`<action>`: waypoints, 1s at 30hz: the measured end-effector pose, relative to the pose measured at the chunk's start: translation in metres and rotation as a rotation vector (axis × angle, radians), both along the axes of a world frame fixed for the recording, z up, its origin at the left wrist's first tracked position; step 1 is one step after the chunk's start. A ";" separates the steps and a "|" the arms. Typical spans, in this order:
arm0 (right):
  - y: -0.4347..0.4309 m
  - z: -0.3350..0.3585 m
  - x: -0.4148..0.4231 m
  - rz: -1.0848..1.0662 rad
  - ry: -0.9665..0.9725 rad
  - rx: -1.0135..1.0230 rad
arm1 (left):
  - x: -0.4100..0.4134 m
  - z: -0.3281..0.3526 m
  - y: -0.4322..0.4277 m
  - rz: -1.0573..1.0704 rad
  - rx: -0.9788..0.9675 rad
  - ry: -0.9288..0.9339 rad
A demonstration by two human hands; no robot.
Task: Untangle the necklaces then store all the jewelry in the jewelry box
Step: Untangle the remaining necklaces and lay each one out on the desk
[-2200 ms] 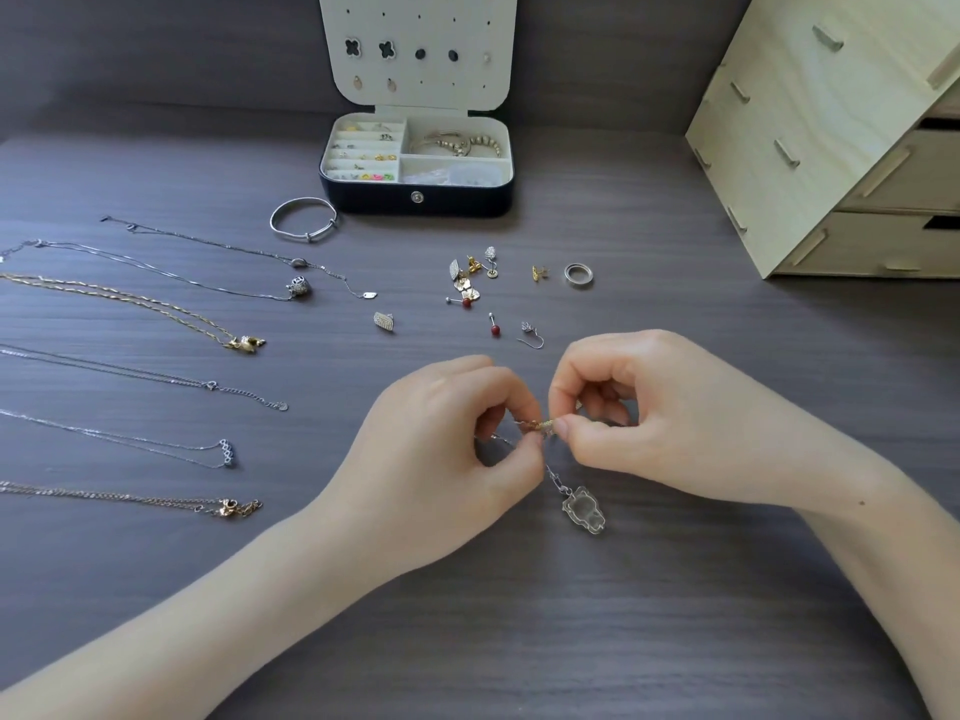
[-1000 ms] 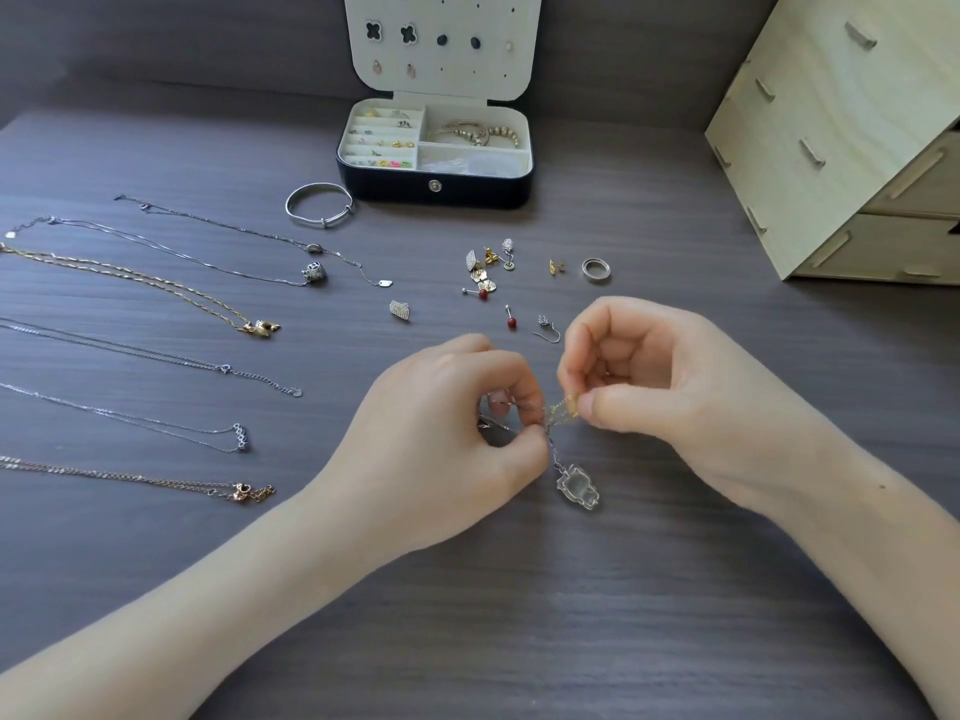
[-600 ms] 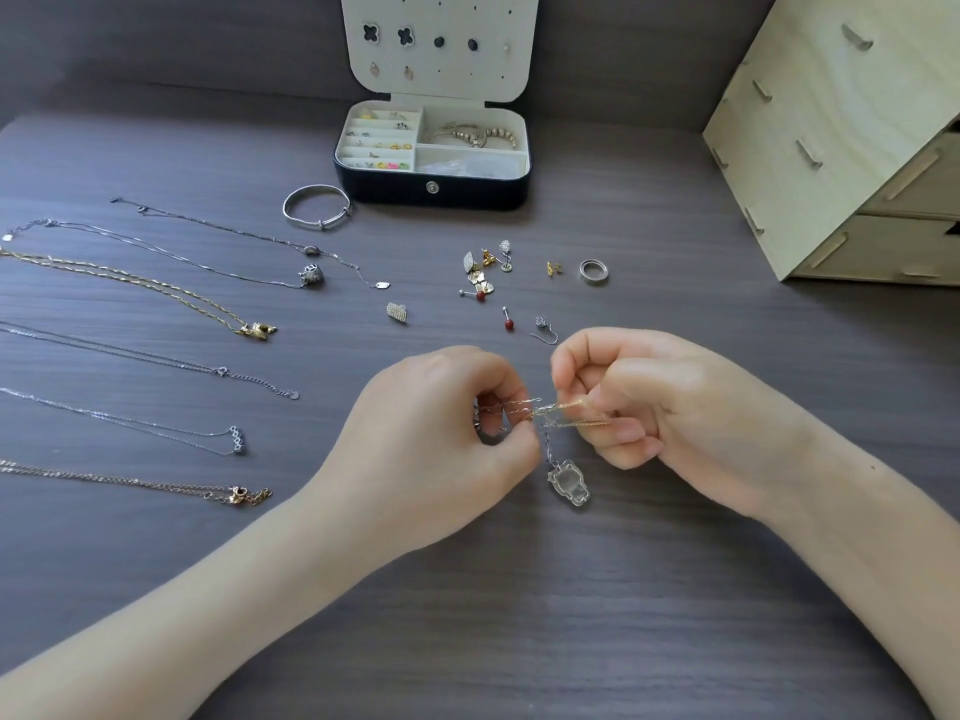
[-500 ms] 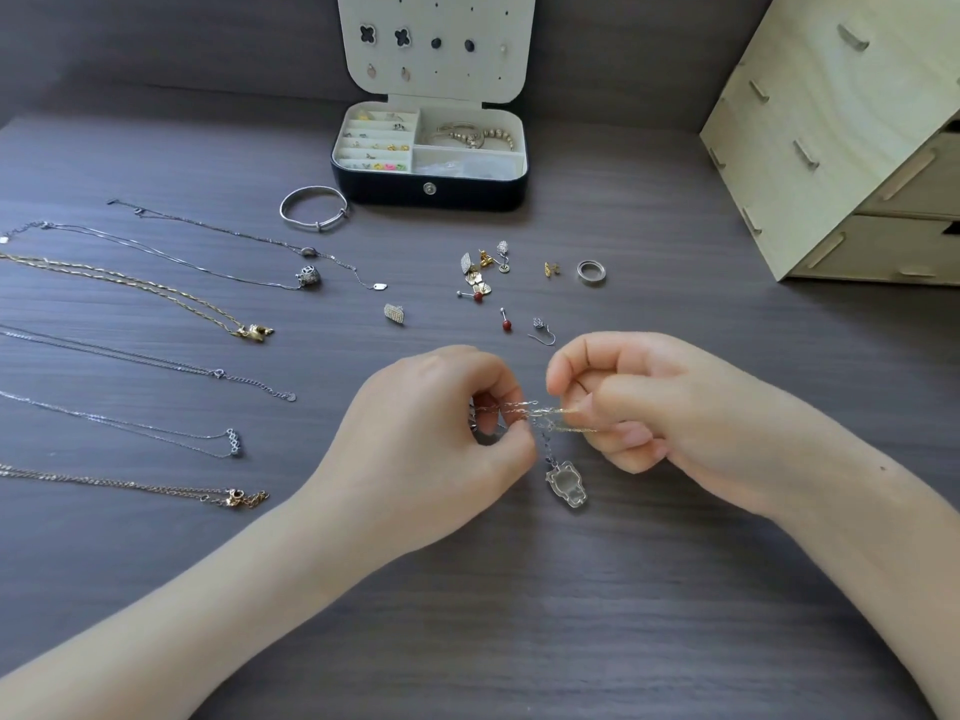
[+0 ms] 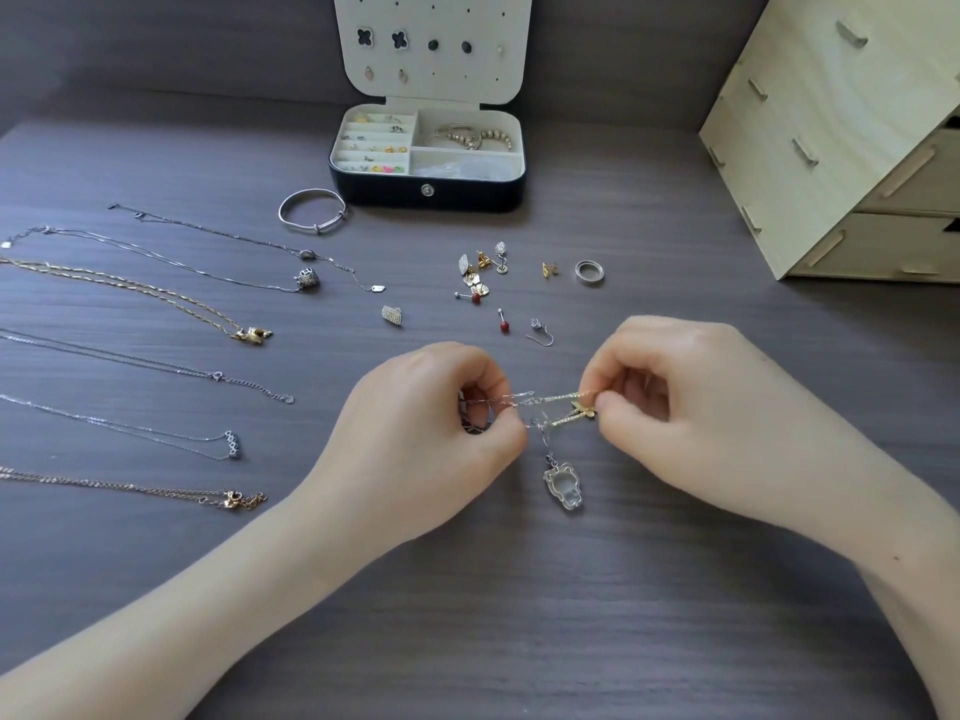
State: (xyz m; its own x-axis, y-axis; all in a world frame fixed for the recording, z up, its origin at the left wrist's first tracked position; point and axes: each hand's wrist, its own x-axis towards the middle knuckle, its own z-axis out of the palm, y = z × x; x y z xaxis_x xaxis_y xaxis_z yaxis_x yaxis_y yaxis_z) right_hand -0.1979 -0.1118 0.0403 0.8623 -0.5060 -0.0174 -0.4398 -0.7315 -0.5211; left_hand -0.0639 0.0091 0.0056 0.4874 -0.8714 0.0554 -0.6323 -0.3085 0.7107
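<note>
My left hand (image 5: 421,439) and my right hand (image 5: 696,407) pinch opposite ends of tangled silver and gold chains (image 5: 545,407), stretched taut between them above the table. A clear bear-shaped pendant (image 5: 562,484) hangs from the tangle, touching the table. Several untangled necklaces (image 5: 156,283) lie in rows at the left. The open jewelry box (image 5: 426,192), dark outside and cream inside, stands at the back with earrings on its raised lid. Loose earrings (image 5: 480,275), a ring (image 5: 589,272) and a silver bangle (image 5: 311,211) lie between the box and my hands.
A light wooden drawer chest (image 5: 831,148) stands at the back right. The dark wood-grain table (image 5: 519,615) stretches toward me below my forearms.
My hands have drawn apart, pulling the tangled chains out into a longer, taut span. The bear pendant hangs lower from the middle. The camera view has shifted a little.
</note>
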 end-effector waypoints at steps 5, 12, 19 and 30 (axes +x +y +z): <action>-0.004 0.009 0.002 -0.108 -0.138 0.498 | 0.001 -0.002 -0.002 -0.012 -0.050 0.074; -0.006 0.002 0.007 -0.164 -0.241 0.769 | 0.002 0.002 -0.004 0.011 -0.076 0.322; -0.006 0.005 0.007 -0.153 -0.305 0.914 | 0.000 0.006 -0.008 -0.012 -0.207 0.520; -0.005 0.004 0.006 -0.175 -0.302 0.888 | 0.003 -0.003 -0.010 -0.122 -0.248 0.388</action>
